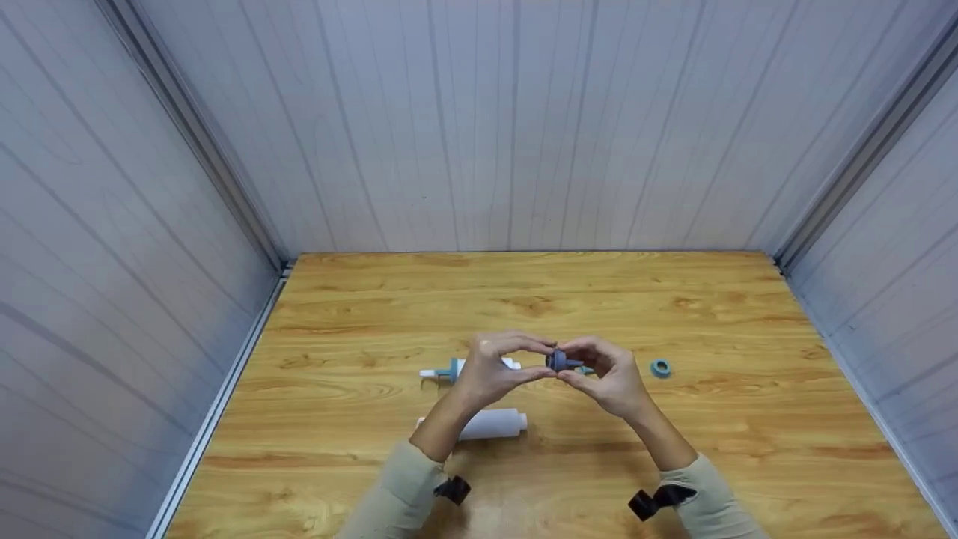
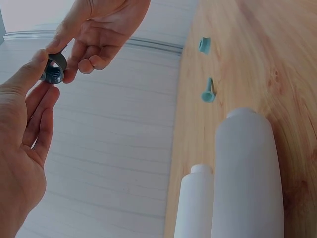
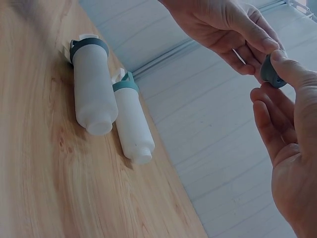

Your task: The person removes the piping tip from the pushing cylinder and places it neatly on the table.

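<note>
Above the table, both hands pinch a dark blue-grey ring-shaped cap (image 1: 555, 361) between thumbs and fingertips. My left hand (image 1: 486, 370) holds it from the left, and my right hand (image 1: 610, 378) from the right, where a narrow stem sticks out. The left wrist view shows the hollow inside of the cap (image 2: 55, 69). Below the hands lie two white bottles on their sides: a larger one with a dark collar (image 3: 94, 84) and a smaller one with a teal collar (image 3: 131, 116). The left forearm partly hides the larger bottle (image 1: 494, 424) in the head view.
A teal ring (image 1: 660, 368) lies on the wooden table (image 1: 748, 434) to the right of the hands. Left of it is a small teal piece with a stem and flared end (image 2: 208, 93), mostly behind the right hand in the head view. Pale panel walls (image 1: 479, 135) enclose the table.
</note>
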`<act>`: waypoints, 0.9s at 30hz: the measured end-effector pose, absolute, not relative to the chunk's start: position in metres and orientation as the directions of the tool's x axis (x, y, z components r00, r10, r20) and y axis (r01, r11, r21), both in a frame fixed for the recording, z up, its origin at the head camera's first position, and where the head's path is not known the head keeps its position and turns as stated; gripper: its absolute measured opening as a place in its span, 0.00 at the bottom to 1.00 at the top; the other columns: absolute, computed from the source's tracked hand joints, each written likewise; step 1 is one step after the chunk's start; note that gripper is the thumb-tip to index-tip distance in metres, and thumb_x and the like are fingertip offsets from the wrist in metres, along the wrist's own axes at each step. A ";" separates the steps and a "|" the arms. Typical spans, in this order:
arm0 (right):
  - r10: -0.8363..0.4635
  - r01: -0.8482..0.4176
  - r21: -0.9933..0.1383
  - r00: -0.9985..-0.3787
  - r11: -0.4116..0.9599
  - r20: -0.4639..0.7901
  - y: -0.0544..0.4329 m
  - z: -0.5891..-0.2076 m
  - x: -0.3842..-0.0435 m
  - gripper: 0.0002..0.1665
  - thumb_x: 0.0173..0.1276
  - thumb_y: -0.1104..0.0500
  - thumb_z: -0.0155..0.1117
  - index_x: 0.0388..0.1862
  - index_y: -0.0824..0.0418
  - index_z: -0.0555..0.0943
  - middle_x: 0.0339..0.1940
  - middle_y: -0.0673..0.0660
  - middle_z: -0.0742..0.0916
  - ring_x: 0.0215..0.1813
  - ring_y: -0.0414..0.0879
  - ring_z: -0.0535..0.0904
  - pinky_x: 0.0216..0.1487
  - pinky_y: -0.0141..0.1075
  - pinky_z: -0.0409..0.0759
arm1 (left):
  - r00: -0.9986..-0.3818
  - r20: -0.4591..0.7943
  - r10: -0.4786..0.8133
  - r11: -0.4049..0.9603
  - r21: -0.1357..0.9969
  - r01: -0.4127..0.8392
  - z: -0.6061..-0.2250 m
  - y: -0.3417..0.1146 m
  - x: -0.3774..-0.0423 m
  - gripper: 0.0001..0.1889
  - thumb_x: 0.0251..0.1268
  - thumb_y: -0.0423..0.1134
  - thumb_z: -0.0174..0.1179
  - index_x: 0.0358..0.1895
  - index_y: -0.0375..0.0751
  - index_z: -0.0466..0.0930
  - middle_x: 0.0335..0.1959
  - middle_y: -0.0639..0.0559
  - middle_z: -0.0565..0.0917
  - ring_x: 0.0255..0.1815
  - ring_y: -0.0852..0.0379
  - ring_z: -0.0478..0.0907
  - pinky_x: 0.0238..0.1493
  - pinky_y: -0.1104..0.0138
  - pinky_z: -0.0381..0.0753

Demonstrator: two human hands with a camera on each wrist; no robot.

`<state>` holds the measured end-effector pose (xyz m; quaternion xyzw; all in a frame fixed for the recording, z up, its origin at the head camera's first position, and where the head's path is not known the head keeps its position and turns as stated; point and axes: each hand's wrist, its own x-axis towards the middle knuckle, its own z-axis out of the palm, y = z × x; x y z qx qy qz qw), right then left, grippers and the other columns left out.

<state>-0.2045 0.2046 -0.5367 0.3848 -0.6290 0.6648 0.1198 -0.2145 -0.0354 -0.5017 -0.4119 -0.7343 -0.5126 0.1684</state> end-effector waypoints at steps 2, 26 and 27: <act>-0.326 -0.642 -0.744 -0.674 -0.185 0.663 0.204 -0.537 -0.205 0.21 0.66 0.86 0.69 0.58 0.82 0.82 0.57 0.44 0.93 0.56 0.35 0.92 0.57 0.28 0.91 | -0.600 0.676 0.428 0.137 0.608 0.782 -0.502 -0.036 -0.215 0.12 0.64 0.33 0.82 0.49 0.35 0.96 0.51 0.41 0.97 0.54 0.44 0.96 0.62 0.58 0.94; -0.320 -0.653 -0.742 -0.678 -0.153 0.662 0.208 -0.531 -0.205 0.22 0.64 0.87 0.68 0.57 0.83 0.82 0.56 0.42 0.93 0.53 0.33 0.91 0.55 0.26 0.90 | -0.637 0.649 0.415 0.198 0.619 0.760 -0.504 -0.039 -0.213 0.10 0.63 0.33 0.83 0.45 0.37 0.96 0.42 0.44 0.97 0.45 0.47 0.95 0.52 0.59 0.95; -0.321 -0.653 -0.742 -0.677 -0.154 0.662 0.208 -0.531 -0.205 0.22 0.64 0.88 0.68 0.57 0.83 0.82 0.56 0.42 0.93 0.53 0.33 0.91 0.55 0.26 0.90 | -0.640 0.647 0.414 0.200 0.621 0.758 -0.504 -0.039 -0.213 0.10 0.64 0.34 0.83 0.45 0.37 0.96 0.42 0.44 0.97 0.45 0.47 0.95 0.52 0.59 0.96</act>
